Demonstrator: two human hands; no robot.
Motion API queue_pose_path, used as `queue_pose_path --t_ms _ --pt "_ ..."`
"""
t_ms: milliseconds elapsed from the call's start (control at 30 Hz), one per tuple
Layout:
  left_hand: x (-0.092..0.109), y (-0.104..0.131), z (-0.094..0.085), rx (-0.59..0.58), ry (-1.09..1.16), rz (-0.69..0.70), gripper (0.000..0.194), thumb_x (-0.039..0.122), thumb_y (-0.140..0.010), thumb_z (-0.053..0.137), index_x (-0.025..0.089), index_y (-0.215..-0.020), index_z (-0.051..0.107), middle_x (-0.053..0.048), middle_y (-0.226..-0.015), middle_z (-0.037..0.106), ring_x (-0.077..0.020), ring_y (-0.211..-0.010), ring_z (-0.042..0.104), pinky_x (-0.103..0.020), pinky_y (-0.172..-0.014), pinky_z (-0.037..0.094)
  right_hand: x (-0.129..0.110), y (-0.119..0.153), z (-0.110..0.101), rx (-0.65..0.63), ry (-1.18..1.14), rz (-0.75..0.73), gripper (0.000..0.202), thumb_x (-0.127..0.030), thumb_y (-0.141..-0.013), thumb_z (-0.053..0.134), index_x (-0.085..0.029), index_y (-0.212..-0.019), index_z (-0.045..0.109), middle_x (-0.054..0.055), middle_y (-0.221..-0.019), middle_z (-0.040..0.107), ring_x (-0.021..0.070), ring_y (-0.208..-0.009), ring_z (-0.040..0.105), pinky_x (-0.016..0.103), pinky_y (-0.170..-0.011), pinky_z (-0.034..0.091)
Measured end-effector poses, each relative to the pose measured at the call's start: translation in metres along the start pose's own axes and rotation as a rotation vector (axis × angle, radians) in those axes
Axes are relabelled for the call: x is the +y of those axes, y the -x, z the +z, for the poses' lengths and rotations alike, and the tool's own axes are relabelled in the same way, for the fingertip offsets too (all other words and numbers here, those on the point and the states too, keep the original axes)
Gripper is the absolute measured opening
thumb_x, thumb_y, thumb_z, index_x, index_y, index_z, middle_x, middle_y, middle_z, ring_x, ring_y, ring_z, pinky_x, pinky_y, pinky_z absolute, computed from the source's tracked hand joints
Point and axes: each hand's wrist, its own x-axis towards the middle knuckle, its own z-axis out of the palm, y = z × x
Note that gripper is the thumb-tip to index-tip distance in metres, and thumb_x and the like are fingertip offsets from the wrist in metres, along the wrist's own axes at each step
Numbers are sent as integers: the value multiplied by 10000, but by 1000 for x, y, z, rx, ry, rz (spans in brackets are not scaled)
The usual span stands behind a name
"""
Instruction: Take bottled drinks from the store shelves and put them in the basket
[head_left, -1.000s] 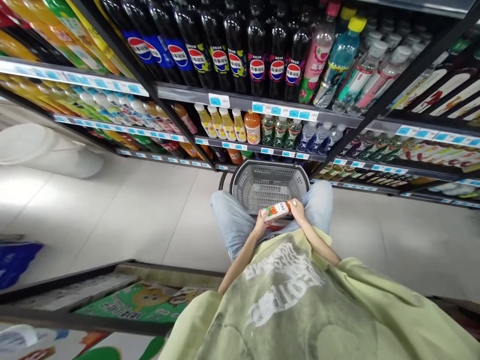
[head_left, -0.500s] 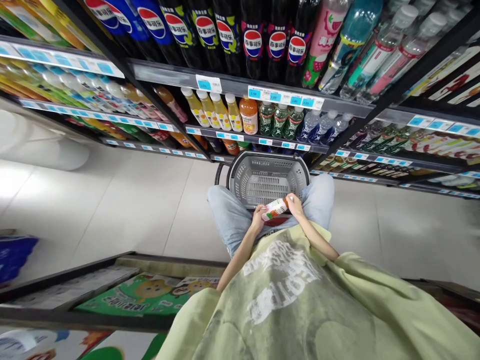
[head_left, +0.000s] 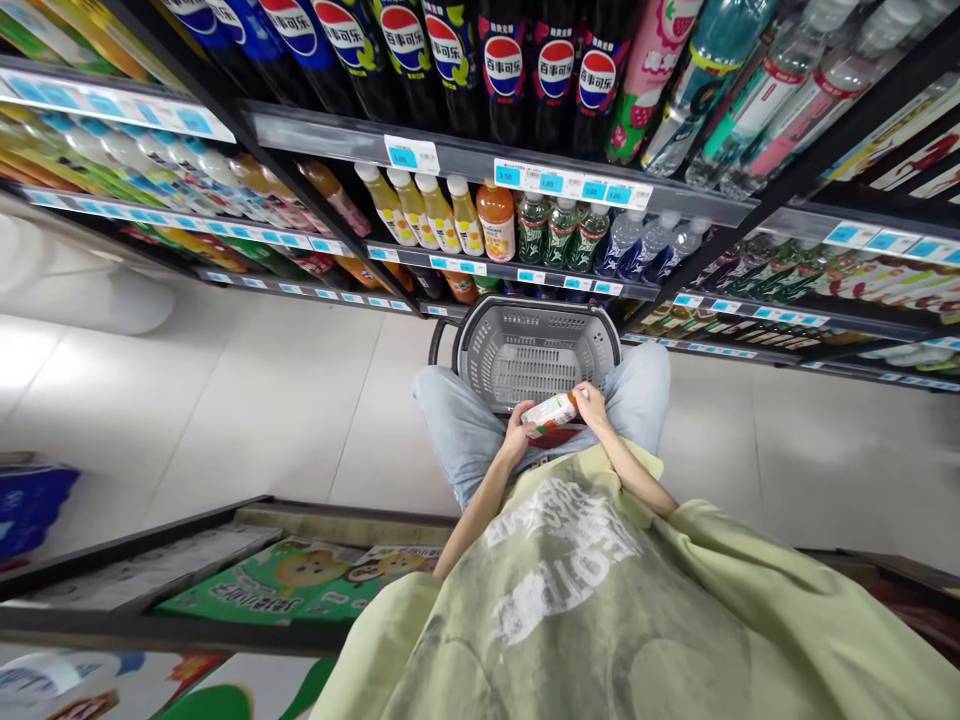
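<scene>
Between my two hands a small drink bottle with a white, green and orange label lies on its side, tilted up to the right. My left hand is closed round its left end. The fingers of my right hand are wrapped about the orange-brown right end. Just beyond the bottle stands a grey shopping basket with slotted walls, between my knees. Its bare slotted bottom shows, though the near part is hidden by my hands and the bottle.
A drinks shelf runs along the far side, with cola bottles on top and yellow juice bottles below. Boxed goods sit on a low shelf behind me at left. A blue package lies at far left.
The bottle has turned a little about its length, so a different part of its label faces up. Both hands stay on it, and the view has shifted slightly.
</scene>
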Motion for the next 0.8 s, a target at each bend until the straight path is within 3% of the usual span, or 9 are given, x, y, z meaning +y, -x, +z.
queue_pose_path --t_ms 100,233,367,467,600,700,800 --pt "0 -1 2 32 78 -22 589 223 -644 777 239 -1217 643 -67 -1259 712 -220 -1079 692 -305 -880 581 1 0 -2 -19 -20 18 209 -442 -828 556 -247 -805 628 19 -848 703 214 -871 631 266 -780 506" --pt "-3 -5 3 102 90 -131 586 480 -847 761 234 -1347 576 -100 -1212 740 -216 -913 728 -297 -705 583 1 -2 -7 -132 -78 60 343 -596 -827 625 -259 -886 621 -38 -732 616 170 -651 549 226 -521 405" --pt "-9 -10 2 94 66 -184 602 612 -944 663 182 -1356 576 -126 -1081 772 -203 -764 726 -275 -621 545 -3 -21 -13 -238 -73 30 353 -601 -837 675 -257 -858 598 -55 -656 555 142 -531 483 229 -455 351" --pt "-13 -10 1 24 30 -213 599 606 -939 690 173 -1342 598 -150 -1070 784 -219 -756 749 -315 -683 580 -7 -43 -15 -150 -11 43 308 -555 -916 608 -249 -886 586 -31 -674 595 141 -503 492 249 -480 378" --pt "-19 -9 -2 -39 -15 -204 514 467 -872 809 207 -1283 644 -138 -1200 780 -193 -842 765 -306 -776 594 -4 -73 -8 -63 182 38 241 -454 -961 595 -232 -1054 601 27 -849 698 173 -602 604 274 -594 463" --pt "-24 -8 -3 -75 -48 -220 447 385 -820 858 189 -1186 690 -120 -1102 799 -186 -840 755 -301 -790 592 5 -92 1 -126 486 22 255 -379 -981 619 -221 -1182 612 77 -950 737 237 -833 693 306 -788 507" --pt "-27 -7 -3 -87 -73 -241 407 333 -791 879 178 -1128 711 -109 -1014 800 -189 -803 742 -325 -788 601 19 -104 9 -219 724 133 326 -393 -1033 581 -211 -1301 613 140 -1108 756 284 -1050 717 341 -922 503"
